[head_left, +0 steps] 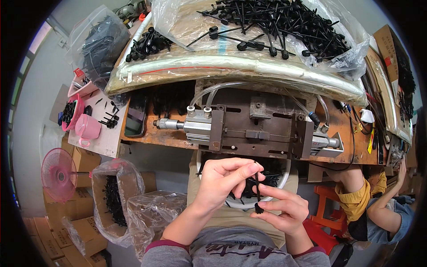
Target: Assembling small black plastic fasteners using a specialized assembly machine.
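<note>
Over my lap, both hands hold one thin black plastic rod (257, 189) with a ribbed knob at its lower end. My left hand (224, 180) is closed, thumb and fingertips pinching the rod's top. Lower down, my right hand (284, 208) is closed on it, the fingertips around the part just above and at the knob. Below my hands is a basin with a white rim (286, 175), partly hidden, with similar black parts in it. Just beyond it stands a metal press fixture (258, 120) with a pneumatic cylinder (198, 128) at each side and clear air hoses.
A padded, plastic-covered shelf (231, 66) above carries a heap of black parts (275, 22). On the left are a phone (136, 115), a pink mug (88, 127), a pink fan (58, 175) and a bag-lined box (113, 200). A co-worker (387, 213) sits at the right beside an orange stool (327, 207).
</note>
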Motion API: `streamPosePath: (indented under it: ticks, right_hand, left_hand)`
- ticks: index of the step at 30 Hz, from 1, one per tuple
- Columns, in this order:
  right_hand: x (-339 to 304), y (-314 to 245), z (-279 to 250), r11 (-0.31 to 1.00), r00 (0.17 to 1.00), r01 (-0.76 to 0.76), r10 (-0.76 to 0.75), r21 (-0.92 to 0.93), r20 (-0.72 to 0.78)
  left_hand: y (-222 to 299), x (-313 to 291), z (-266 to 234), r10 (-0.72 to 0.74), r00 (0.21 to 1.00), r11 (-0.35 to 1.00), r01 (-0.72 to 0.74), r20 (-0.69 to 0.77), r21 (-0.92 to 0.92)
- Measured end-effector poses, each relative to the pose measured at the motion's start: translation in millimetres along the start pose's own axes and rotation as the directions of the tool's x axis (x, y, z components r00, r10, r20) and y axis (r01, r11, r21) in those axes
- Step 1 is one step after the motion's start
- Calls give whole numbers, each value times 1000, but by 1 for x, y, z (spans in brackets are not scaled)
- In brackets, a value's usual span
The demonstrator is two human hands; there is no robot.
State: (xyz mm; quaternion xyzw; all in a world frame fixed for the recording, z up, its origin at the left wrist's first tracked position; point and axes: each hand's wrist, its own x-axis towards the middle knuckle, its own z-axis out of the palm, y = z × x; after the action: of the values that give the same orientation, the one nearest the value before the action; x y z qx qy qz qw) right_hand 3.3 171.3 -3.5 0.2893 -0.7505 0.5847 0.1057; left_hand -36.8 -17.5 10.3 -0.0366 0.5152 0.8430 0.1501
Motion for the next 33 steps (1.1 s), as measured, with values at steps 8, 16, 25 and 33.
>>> streamPosePath:
  ticks: [8,16,25,33]
  right_hand:
    - [0,0,3,999,1000,-10,9,-47,-29]
    - [1,1,7,995,999,22,-24,-98,-20]
    - [35,29,9,833,998,54,-67,-551,-3]
    - [49,36,19,625,997,68,-19,-777,71]
  left_hand:
    - [-5,-1,-2,-23,1000,1000,23,7,-19]
    - [-10,-1,-5,-56,998,995,56,4,-79]
    - [-22,-12,-2,354,935,750,-282,-4,599]
    - [8,-18,-2,645,736,403,-558,208,726]
